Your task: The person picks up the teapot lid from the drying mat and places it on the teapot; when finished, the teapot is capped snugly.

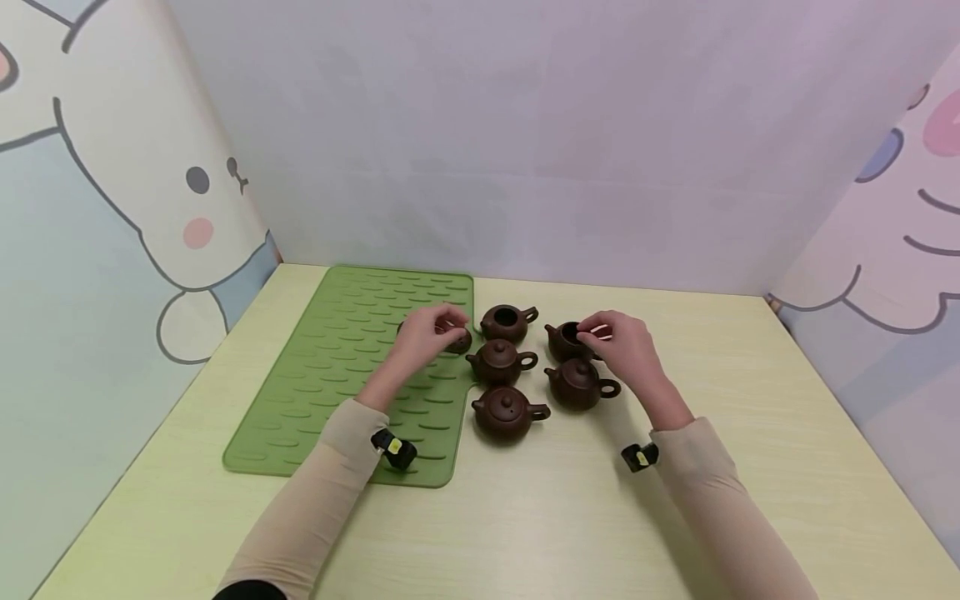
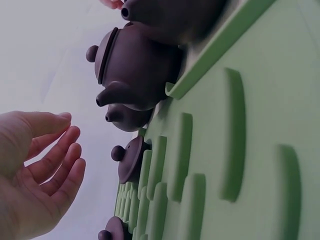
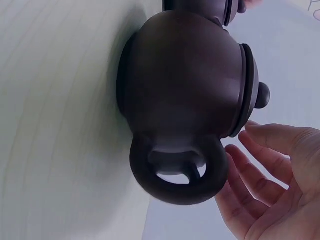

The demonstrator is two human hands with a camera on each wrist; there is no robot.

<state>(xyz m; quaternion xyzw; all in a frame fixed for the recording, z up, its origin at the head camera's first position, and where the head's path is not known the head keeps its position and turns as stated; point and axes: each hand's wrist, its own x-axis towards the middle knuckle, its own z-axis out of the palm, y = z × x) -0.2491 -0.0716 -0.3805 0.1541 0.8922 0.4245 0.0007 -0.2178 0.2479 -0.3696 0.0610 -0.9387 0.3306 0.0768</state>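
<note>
My left hand (image 1: 423, 335) hovers over the green mat, fingers loosely bent and apparently holding nothing. In the left wrist view, two dark brown teapot lids (image 2: 131, 161) lie on the mat near it. My right hand (image 1: 622, 343) hangs by the back right teapot (image 1: 564, 342), which has no lid; its fingers look relaxed, with nothing visible between them. In front of that pot stands a lidded teapot (image 1: 577, 386), its handle partly covering the right fingers in the right wrist view. The left row has a lidless teapot (image 1: 495, 332) behind two lidded teapots (image 1: 504, 414).
The ribbed green mat (image 1: 300, 408) covers the left part of the pale wooden table (image 1: 570, 517); the teapots stand along its right edge. A pale wall (image 1: 525, 167) rises behind the table, with cartoon-printed panels (image 1: 97, 208) on both sides.
</note>
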